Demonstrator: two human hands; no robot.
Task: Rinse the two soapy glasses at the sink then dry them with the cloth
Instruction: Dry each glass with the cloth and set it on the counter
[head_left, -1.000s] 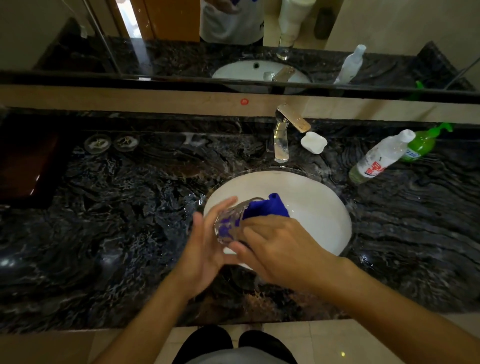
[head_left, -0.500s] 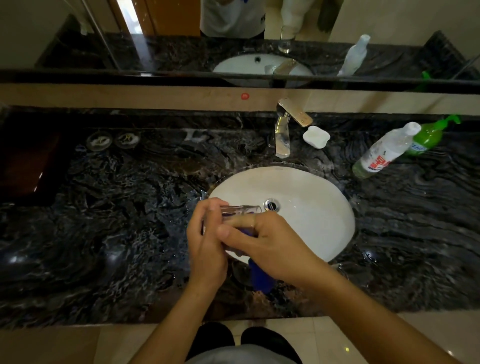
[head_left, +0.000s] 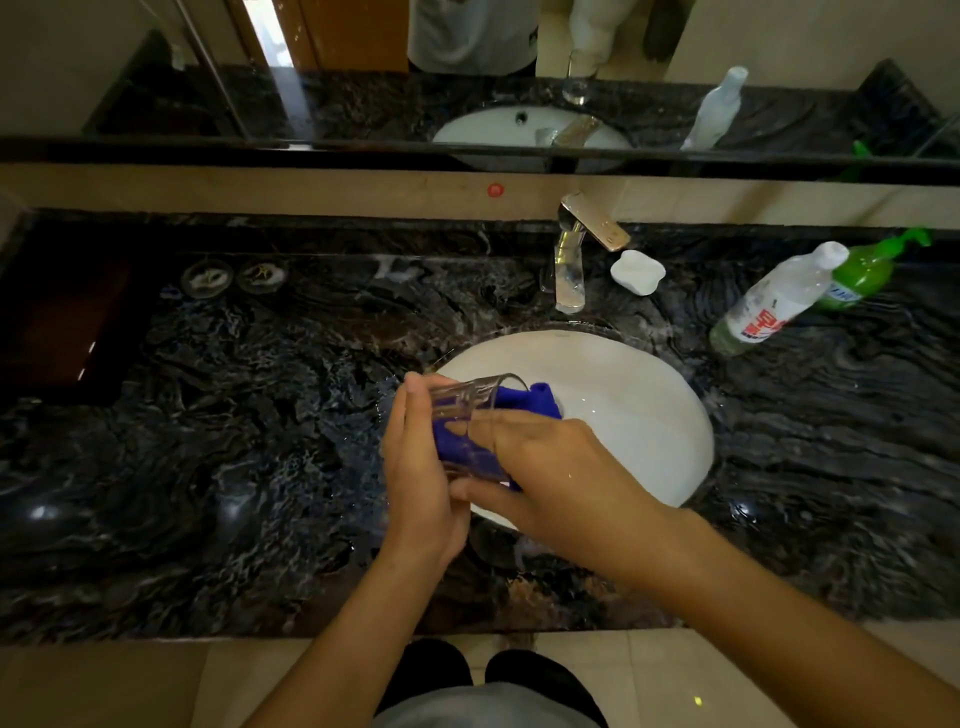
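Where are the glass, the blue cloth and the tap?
glass (head_left: 470, 402): head view, clear side wall near the rim.
blue cloth (head_left: 537, 400): head view, part sticking out of the mouth.
tap (head_left: 569, 278): head view, spout.

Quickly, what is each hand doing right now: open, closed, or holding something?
Left hand: closed around the glass.
Right hand: closed on the blue cloth pushed into the glass.
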